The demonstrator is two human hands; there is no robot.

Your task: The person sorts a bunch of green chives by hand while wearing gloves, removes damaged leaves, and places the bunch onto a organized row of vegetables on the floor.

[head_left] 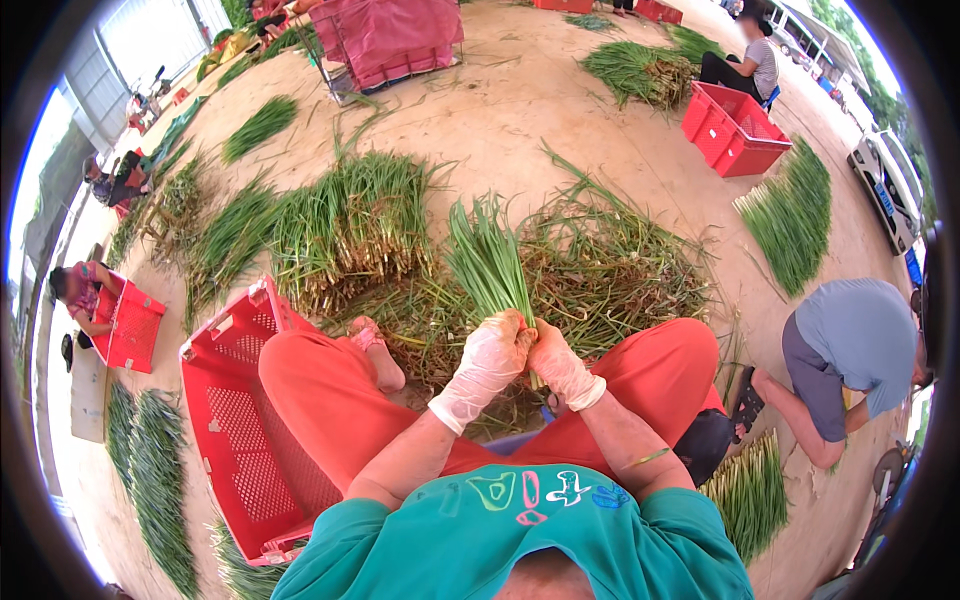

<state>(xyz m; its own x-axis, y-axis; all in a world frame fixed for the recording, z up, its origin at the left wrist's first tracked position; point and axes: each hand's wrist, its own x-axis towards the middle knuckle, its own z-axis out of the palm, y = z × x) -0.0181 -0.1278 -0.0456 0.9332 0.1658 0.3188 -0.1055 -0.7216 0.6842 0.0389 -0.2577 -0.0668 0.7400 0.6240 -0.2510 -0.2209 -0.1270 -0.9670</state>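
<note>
A bunch of green chives stands upright before me, its leaves fanning away from my body. My left hand, in a thin whitish glove, is closed around its lower part. Pressed close beside it, my right hand, in a similar glove with an orange tint, also grips the stalks. The stem ends are mostly hidden by the hands; a little shows below them. Beyond the bunch lies a tangled heap of trimmings and dry leaves. To its left is a thick pile of untidied chives.
A red plastic crate stands against my left leg. Neat rows of chives lie at far left and right. A person in grey-blue bends close on my right. Other people sit by a red crate and further off.
</note>
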